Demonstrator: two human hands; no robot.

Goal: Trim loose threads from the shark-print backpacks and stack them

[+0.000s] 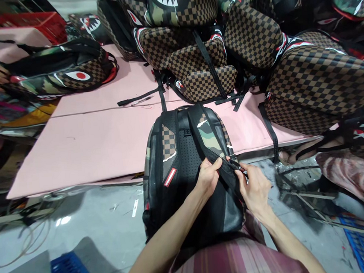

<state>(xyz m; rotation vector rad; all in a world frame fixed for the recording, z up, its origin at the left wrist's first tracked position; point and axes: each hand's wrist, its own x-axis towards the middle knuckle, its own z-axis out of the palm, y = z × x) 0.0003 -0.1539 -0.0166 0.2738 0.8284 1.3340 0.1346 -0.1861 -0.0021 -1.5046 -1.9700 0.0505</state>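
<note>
Working on a backpack point(191, 152), standing back panel outward at the edge of the bench point(89, 145). Pinching the camouflage-patched shoulder strap point(210, 136) at its lower part with the left hand point(209, 176), and a thin black strip point(235, 164) with the right hand point(254, 185). Could twist the strip by rolling it between fingertips; could tip the backpack sideways by tugging hard on one side.

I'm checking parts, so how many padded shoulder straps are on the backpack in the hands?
2: the checkered-panel strap on the picture's left, and the camouflage-panel strap on the right, its lower part by the left hand and right hand.
</note>
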